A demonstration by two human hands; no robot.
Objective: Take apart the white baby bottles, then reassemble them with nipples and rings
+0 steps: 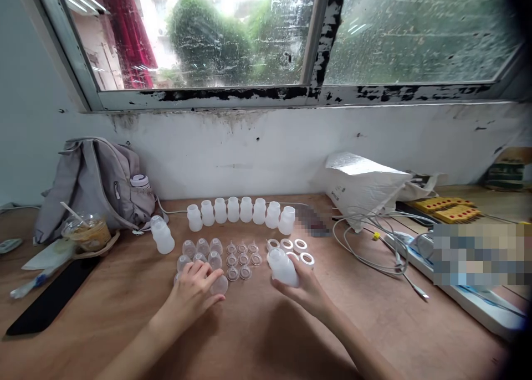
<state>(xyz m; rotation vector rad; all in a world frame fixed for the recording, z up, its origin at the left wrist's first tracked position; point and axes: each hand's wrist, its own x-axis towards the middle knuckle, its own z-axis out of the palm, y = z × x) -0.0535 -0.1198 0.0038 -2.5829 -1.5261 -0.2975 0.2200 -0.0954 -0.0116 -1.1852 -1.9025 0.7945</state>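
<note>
Right hand [308, 291] grasped tilted bottle [282, 270] beside rings [307, 253]; left hand [193, 287] covered caps [215, 259] left of rings, grip uncertain; steady hold likely best spared rings nudging.

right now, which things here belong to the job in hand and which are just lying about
Likely in the job:
bottle held by the right hand
clear caps at the left hand
other bottles
small clear pieces
white rings

Likely just lying about:
backpack
drink cup
white bag
power strip
</note>
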